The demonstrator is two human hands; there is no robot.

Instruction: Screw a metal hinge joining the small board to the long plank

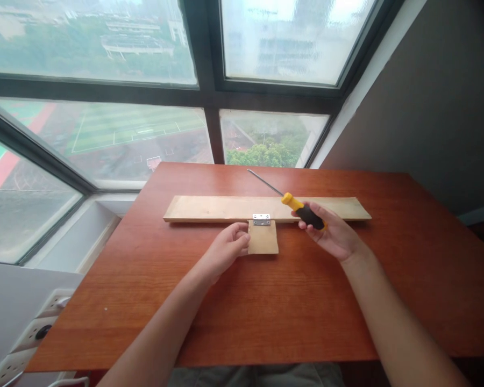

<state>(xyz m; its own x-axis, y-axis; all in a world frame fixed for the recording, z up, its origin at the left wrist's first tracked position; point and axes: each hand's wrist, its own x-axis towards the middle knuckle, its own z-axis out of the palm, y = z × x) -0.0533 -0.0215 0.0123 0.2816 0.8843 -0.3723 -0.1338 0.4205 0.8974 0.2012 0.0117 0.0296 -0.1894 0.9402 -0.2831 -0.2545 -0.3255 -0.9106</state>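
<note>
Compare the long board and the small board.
Shape: the long board is a strip running crosswise; the small board is a stubby piece.
Position: the long board lies farther from the person; the small board sits at its near edge, left hand touching it.
Shared: both look pale tan, and the metal hinge bridges them.

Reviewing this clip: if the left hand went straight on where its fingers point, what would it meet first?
The small board: its left edge is right at the left hand's fingertips, seemingly touching, though exact contact is hard to judge.
</note>
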